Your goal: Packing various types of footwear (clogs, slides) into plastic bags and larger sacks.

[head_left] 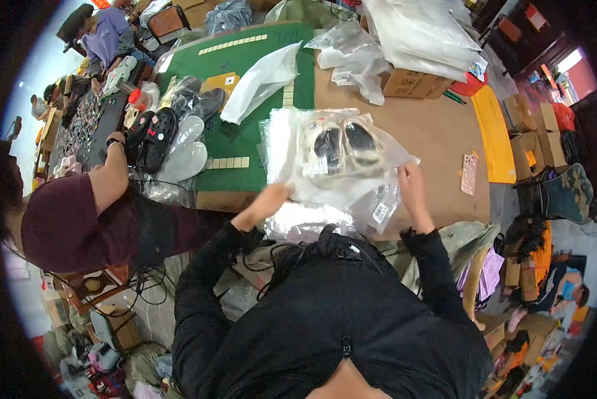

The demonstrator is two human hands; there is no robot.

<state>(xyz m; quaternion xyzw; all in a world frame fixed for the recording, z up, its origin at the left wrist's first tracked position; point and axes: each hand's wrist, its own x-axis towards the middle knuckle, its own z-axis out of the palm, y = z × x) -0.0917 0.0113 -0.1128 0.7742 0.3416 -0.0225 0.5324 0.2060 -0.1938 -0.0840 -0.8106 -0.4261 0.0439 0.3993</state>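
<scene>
While both hands, left hand (266, 201) and right hand (411, 186), grip it, the clear bag (341, 156) shows a white label (380, 212).

A phone (468, 174) lies on the table (438, 133), right of the bagged slippers (341, 149).

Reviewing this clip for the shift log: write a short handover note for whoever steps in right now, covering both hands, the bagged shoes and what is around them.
Left hand: pinching the near-left edge of the clear plastic bag.
Right hand: gripping the bag's right edge.
Pair of cream clogs: already inside the bag, lying on the brown table in front of the person.
Stack of clear bags: under the held bag at the near edge.
Bag mouth: cannot tell whether it is sealed.
Nearby: pink phone to the right; a neighbour's arm by loose dark and white clogs on the left.
</scene>
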